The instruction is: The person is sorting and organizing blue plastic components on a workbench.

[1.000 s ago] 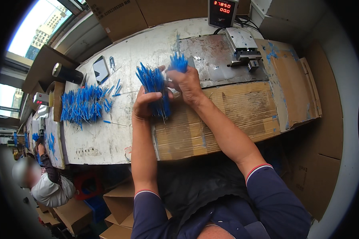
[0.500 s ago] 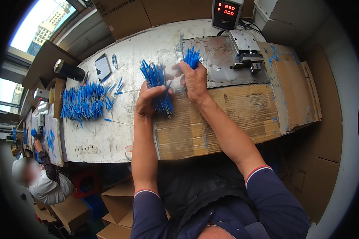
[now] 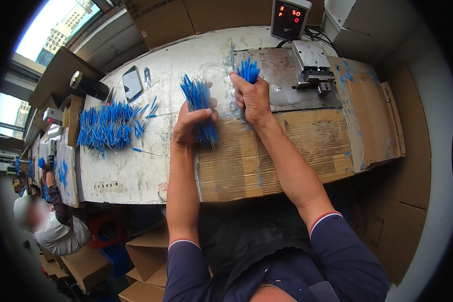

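Note:
My left hand (image 3: pixel 188 125) is closed around a thick upright bundle of thin blue brushes with wire stems (image 3: pixel 199 93), whose wire ends fan out at the top. To its right, my right hand (image 3: pixel 255 100) grips a smaller bundle of blue brushes (image 3: pixel 248 69), their blue tips standing above the fist. A gap separates the two hands over the bench. At the left lies a broad pile of the same blue brushes (image 3: pixel 108 126), and one loose brush (image 3: pixel 145 151) rests below it.
A metal clamp-like fixture (image 3: pixel 312 65) stands on a steel plate (image 3: pixel 282 90), with a red-digit display box (image 3: pixel 289 20) behind. Taped cardboard (image 3: pixel 297 141) covers the bench front. A phone (image 3: pixel 132 83) and dark cylinder (image 3: pixel 89 85) lie at left. Another person (image 3: pixel 60 226) works further left.
My right hand has moved slightly right, away from the left bundle, and its fingers have closed more around its brushes. The left hand keeps its bundle. The display digits have changed.

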A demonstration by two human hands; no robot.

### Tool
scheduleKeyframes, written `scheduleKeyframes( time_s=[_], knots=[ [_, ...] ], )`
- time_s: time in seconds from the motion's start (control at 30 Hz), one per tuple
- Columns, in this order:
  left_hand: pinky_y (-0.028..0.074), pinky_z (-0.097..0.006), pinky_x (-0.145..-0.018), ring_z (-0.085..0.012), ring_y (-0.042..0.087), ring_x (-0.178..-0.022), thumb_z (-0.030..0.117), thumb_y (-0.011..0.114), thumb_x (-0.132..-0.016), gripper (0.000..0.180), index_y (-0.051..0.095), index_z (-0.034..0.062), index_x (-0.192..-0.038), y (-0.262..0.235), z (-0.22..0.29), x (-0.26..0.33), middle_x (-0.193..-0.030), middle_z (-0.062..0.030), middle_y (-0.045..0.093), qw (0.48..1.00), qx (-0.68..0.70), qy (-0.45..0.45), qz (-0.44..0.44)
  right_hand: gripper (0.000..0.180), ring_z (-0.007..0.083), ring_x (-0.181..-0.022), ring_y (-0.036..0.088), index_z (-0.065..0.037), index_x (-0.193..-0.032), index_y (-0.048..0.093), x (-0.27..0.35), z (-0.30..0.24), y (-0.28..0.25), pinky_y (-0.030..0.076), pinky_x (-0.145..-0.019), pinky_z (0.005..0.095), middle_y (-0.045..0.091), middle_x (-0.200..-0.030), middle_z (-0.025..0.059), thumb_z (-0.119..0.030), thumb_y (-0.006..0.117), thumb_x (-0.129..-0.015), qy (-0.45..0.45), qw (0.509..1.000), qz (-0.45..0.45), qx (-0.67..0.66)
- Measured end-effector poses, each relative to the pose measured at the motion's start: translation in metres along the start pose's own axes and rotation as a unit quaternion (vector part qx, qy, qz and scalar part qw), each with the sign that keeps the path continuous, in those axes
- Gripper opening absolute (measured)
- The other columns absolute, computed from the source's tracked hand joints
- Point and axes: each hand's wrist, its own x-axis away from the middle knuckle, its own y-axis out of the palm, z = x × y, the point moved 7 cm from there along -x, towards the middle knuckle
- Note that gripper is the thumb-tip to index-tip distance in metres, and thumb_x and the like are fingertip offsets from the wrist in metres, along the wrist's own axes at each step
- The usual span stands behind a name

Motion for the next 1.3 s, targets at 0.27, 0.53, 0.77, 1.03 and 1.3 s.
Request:
scheduleKeyframes(
  time_s=[0.27,0.53,0.77,1.03,1.3],
  knots=[
    [0.058,-0.031,-0.07,-0.0184,0.069,-0.073,0.013,0.077,-0.074,0.045,0.061,0.0007,-0.114,-0.001,-0.007,0.0,-0.092,-0.0095,0.067,0.993,-0.101,-0.049,-0.042,0.015,0.0034,-0.043,0.045,-0.007,-0.082,0.071,0.007,0.017,0.018,0.031,-0.037,0.0213,0.061,-0.065,-0.0024,-0.016,0.081,-0.088,0.068,0.989,-0.099,0.086],
    [0.058,-0.033,-0.076,-0.0198,0.069,-0.077,0.01,0.078,-0.072,0.053,0.058,-0.0009,-0.12,0.006,-0.007,0.002,-0.094,-0.01,0.067,0.992,-0.103,-0.065,-0.041,0.008,0.0055,-0.043,0.047,-0.005,-0.08,0.071,0.006,0.015,0.008,0.033,-0.039,0.0226,0.063,-0.066,0.0012,-0.007,0.077,-0.085,0.054,0.998,-0.033,0.002],
    [0.057,-0.033,-0.076,-0.0198,0.07,-0.077,0.01,0.08,-0.072,0.053,0.059,-0.0021,-0.119,0.006,-0.007,0.001,-0.095,-0.011,0.07,0.992,-0.101,-0.062,-0.031,0.009,0.0066,-0.05,0.048,-0.005,-0.089,0.069,-0.001,0.006,-0.004,0.034,-0.043,0.0236,0.063,-0.074,0.0021,-0.008,0.077,-0.086,0.036,0.999,0.024,-0.019],
    [0.055,-0.031,-0.067,-0.0175,0.065,-0.07,0.011,0.077,-0.075,0.077,0.048,-0.0011,-0.145,0.001,-0.009,0.0,-0.091,-0.0087,0.066,0.994,-0.092,-0.049,-0.036,0.008,0.0056,-0.048,0.049,-0.004,-0.084,0.068,-0.002,-0.005,-0.004,0.032,-0.041,0.0234,0.064,-0.074,0.0028,-0.007,0.075,-0.087,-0.014,0.998,0.055,-0.038],
    [0.051,-0.029,-0.059,-0.017,0.063,-0.064,0.011,0.075,-0.075,0.078,0.046,-0.001,-0.147,-0.002,-0.005,0.006,-0.089,-0.0088,0.065,0.996,-0.063,-0.064,0.017,0.012,0.0277,-0.075,0.068,-0.002,-0.096,0.07,0.022,-0.047,0.015,0.053,-0.068,0.0347,0.072,-0.088,0.0111,0.002,0.071,-0.084,-0.369,0.85,0.064,0.37]
  ],
)
